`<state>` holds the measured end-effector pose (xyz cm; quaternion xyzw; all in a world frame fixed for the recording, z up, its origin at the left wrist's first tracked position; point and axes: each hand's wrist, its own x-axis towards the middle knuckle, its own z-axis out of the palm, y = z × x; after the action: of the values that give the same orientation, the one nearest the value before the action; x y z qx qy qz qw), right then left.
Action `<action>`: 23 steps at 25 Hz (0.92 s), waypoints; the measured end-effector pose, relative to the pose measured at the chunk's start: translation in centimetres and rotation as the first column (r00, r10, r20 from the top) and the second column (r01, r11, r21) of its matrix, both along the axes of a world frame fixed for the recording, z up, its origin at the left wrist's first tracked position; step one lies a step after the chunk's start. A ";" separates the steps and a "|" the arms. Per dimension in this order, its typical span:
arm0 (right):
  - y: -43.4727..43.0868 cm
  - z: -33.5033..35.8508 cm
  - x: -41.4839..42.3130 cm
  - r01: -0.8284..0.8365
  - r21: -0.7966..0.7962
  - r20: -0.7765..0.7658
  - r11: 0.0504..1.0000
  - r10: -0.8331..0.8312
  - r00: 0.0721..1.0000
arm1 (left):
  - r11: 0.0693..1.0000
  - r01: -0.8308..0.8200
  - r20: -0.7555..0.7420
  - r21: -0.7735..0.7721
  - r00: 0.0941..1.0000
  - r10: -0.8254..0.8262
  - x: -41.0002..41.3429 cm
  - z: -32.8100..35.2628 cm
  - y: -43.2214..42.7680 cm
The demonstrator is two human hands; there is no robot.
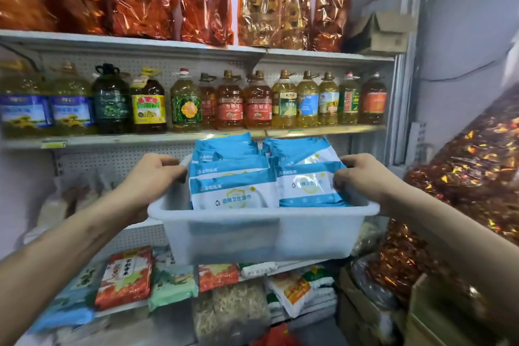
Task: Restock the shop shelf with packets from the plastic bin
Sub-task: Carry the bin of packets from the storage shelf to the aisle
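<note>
— While the plastic bin [261,239] hangs in the air in front of the shop shelf [112,141], where is the weak spot?

— The hold itself. The left grip [157,174] is curled over the left rim. The right grip [362,177] is curled over the right rim, its fingertips [339,178] against the nearest of the packets [233,194]. I can see nothing else carrying the bin.

— And the packets?

— All in the bin, blue and white, standing on edge in two rows. The far ones rise above the rim. I see none of them on the shelf.

— So what goes wrong from here?

— To lift a packet out, one hand must let go. A full bin hanging from one side would likely tip and shed those tall back rows. The wall looks like thin, translucent plastic, so it may also flex under the load.

— Anything nearby to mind?

— The oil bottles [230,104] stand in a row just beyond the far rim, so a push forward at this height could knock them. The red foil bags [463,177] crowd the right arm, and a snagged elbow would jolt the bin.

— A safer course?

— I'd rest the bin on something firm before freeing a hand.
</note>
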<state>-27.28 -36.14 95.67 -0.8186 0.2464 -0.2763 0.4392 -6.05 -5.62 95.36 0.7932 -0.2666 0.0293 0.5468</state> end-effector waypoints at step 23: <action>4.2 -0.3 -29.9 0.770 -0.041 -0.012 0.636 -0.771 0.636 | 0.657 0.751 0.145 0.069 0.644 -0.751 -15.6 -1.0 -22.8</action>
<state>-57.20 -31.96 95.34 -0.6463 0.5735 -0.4295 0.2626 -21.63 -28.43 94.32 0.6071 -0.6142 -0.1366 0.4853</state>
